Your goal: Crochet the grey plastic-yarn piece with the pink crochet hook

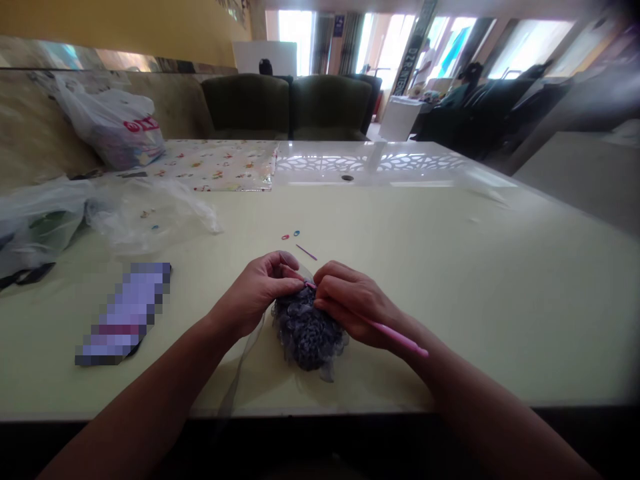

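Observation:
A ruffled grey crocheted piece [307, 333] lies on the pale yellow table [475, 287] in front of me. My left hand [263, 287] pinches its upper edge with closed fingers. My right hand [350, 303] is closed round a pink crochet hook [400, 338], whose tip sits at the top of the piece between both hands. A thin sheer grey ribbon [240, 373] trails from the piece toward the table's near edge.
Two small stitch markers [291, 235] and a purple needle [306, 252] lie beyond my hands. Clear plastic bags [150, 213] sit at left, a white printed bag [117, 127] behind them, a patterned sheet [220, 163] farther back. A pixelated object [125, 313] lies left of my arm. Dark armchairs [290, 103] stand behind.

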A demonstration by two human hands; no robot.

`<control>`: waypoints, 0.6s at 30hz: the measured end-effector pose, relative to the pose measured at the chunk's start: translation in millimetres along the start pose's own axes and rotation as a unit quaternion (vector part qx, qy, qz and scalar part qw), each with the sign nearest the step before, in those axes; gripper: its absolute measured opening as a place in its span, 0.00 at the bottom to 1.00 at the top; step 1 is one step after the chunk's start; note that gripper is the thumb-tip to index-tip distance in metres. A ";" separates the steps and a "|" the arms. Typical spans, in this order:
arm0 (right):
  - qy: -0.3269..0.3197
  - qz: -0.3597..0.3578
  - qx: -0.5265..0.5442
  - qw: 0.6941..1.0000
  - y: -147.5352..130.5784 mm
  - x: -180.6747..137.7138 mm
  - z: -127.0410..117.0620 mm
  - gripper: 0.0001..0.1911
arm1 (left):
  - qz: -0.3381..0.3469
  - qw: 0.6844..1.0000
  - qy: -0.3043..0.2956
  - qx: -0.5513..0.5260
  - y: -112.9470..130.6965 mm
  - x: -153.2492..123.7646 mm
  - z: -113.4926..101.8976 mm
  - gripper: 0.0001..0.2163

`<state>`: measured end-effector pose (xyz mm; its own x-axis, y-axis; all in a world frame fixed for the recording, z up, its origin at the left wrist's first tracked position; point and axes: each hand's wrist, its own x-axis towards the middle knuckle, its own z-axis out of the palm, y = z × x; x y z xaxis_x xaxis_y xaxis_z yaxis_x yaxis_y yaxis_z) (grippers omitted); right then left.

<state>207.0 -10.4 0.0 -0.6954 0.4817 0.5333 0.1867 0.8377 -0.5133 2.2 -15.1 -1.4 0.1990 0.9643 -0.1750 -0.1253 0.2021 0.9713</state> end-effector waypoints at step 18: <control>0.127 -0.002 -0.009 0.992 18.7 -2.8 32.7 0.10 | 0.125 0.987 0.046 0.094 -7.7 -3.7 13.7 0.06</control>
<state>189.8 -4.5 -33.1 -0.4985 0.5267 0.6885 0.1981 0.8425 -0.5010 15.7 -22.5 -6.0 0.0954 0.9931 0.0688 0.0245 -0.0715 0.9971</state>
